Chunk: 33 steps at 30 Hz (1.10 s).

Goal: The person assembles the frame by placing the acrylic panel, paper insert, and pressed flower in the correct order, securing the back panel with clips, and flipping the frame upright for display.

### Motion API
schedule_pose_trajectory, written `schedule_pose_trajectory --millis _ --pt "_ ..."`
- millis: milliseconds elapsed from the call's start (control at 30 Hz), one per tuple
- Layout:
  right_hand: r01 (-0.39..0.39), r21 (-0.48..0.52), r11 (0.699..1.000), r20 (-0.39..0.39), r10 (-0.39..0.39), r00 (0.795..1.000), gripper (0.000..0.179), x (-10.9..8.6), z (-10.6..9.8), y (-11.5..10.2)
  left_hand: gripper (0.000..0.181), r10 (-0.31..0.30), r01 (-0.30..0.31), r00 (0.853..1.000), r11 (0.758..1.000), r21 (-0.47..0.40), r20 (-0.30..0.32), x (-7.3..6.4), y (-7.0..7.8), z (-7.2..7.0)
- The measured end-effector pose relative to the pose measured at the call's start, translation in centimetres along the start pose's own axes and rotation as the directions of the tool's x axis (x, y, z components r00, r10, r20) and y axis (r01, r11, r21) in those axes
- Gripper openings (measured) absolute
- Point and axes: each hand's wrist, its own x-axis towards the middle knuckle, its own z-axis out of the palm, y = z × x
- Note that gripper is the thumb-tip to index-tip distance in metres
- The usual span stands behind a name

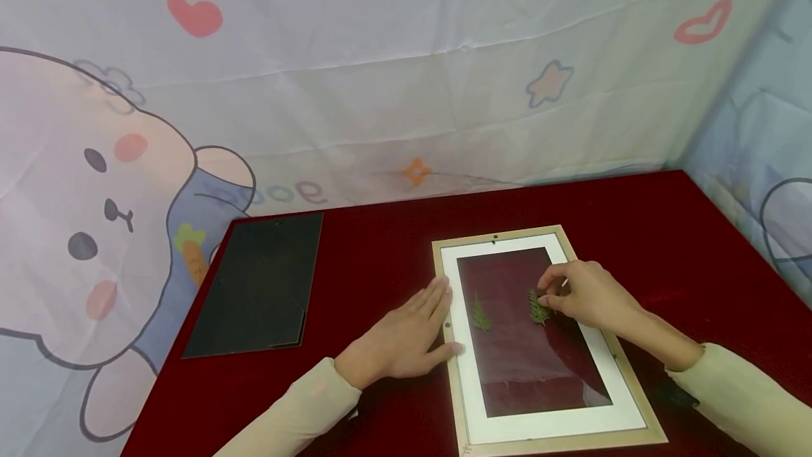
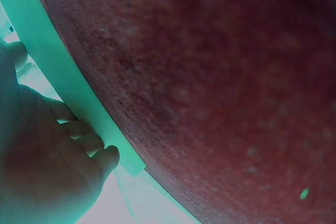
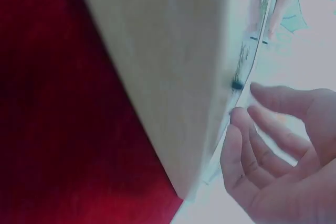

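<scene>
A light wooden picture frame (image 1: 438, 259) with a white mat (image 1: 539, 425) lies flat on the dark red cloth, which shows through its window. My left hand (image 1: 406, 333) rests with straight fingers on the frame's left edge; in the left wrist view its fingertips lie along the rim. Inside the window, a small green fern-like leaf (image 1: 480, 317) lies at the left. Another such leaf (image 1: 538, 310) is to its right, under my right hand's (image 1: 590, 293) thumb and bent fingers. The right wrist view shows those fingertips (image 3: 255, 88) apart, nothing between them.
A black rectangular panel (image 1: 254, 288) lies at the table's left side. Dark red cloth (image 1: 374, 252) covers the table. Behind it hangs a pale printed curtain (image 1: 380, 90), continuing along the right side. Small dark fasteners (image 1: 495, 237) sit on the frame's edge.
</scene>
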Motion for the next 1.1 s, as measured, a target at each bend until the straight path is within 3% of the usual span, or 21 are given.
schedule_pose_trajectory --millis 167,267,433,900,1100 --pt "0.169 -0.135 0.976 0.047 -0.164 0.985 0.018 -1.2 -0.3 0.2 0.092 0.001 -0.001 1.000 1.000 -0.002 -0.001 0.0 0.1 0.0" --pt "0.259 -0.251 0.933 0.083 -0.246 0.966 0.025 -2.4 -0.3 0.3 0.092 0.005 -0.005 1.000 1.000 -0.007 -0.001 0.1 0.2 0.0" --pt "0.334 -0.376 0.864 0.089 -0.325 0.941 0.034 -3.8 0.2 0.3 0.091 0.009 -0.009 1.000 1.000 0.000 -0.008 -0.1 0.3 -0.2" --pt "0.422 -0.437 0.794 0.095 -0.426 0.900 0.029 -3.8 0.7 1.1 0.092 0.006 -0.006 1.000 1.000 -0.006 -0.006 -0.1 0.1 0.0" --pt "0.423 -0.499 0.757 0.092 -0.439 0.894 0.028 -3.6 0.8 0.9 0.091 0.006 -0.006 1.000 1.000 0.009 -0.015 -0.1 0.1 -0.2"
